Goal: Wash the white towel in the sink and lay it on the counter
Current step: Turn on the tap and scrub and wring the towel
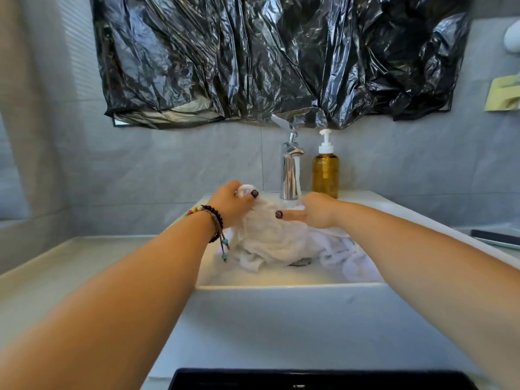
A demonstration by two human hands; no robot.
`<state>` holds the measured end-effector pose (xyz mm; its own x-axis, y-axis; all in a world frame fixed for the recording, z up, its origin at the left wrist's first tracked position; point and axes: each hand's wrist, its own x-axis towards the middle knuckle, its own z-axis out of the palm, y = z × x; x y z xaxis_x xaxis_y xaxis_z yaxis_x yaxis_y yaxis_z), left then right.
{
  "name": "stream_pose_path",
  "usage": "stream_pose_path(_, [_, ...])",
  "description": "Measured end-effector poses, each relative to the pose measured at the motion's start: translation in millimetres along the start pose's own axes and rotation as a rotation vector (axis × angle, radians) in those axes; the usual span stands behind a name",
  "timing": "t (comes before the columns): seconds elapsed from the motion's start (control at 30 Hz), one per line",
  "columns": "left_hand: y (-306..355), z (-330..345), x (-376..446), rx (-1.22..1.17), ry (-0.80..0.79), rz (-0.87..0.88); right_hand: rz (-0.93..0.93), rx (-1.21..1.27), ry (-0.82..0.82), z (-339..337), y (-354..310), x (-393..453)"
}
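1. Head view: white towel point(270, 237) bunched in the sink point(281, 288), heaped over the drain, one end lifted toward the faucet point(289, 170).
2. Left hand point(230, 204), beaded bracelets point(215, 220) at the wrist, grips the raised end of the towel, fingers curled round it.
3. Right hand point(312, 213) lies on the towel just right of the left hand, thumb out straight; the other fingers are hidden, so its grip cannot be told.
4. Water seems to run from the faucet just beyond the right hand.
5. Amber soap pump bottle point(325, 170) stands beyond the right hand, beside the faucet. Black plastic sheet point(281, 57) hangs above.
6. Judgement: washing step under way. Keep the bunched end under the stream, rub the layers together, turn dry folds inward, keep cloth off the drain, and wring before moving it to the counter point(42, 271) left of the left arm.
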<state>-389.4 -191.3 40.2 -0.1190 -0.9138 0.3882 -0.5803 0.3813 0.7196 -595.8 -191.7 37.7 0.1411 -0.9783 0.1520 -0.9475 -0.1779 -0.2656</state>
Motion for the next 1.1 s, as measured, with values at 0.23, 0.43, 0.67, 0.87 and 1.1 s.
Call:
stream_pose_path(0.23, [4, 1, -5, 0.027, 0.055, 0.008, -0.031, 0.069, 0.3, 2, 2, 4])
stream_pose_path(0.43, [7, 4, -3, 0.151, 0.133, 0.02, 0.046, 0.17, 0.337, 0, 6, 5])
stream_pose_path(0.67, [5, -2, 4, 0.224, 0.079, -0.109, 0.07, 0.043, 0.228, 5, -7, 8])
stream_pose_path(0.87, [7, 0, -4, 0.05, -0.031, -0.219, -0.057, 0.103, 0.125, 18, -8, 11])
stream_pose_path(1.1, [-7, 11, 2, -0.195, -0.143, -0.244, 0.069, 0.085, 0.082, 36, -4, 14])
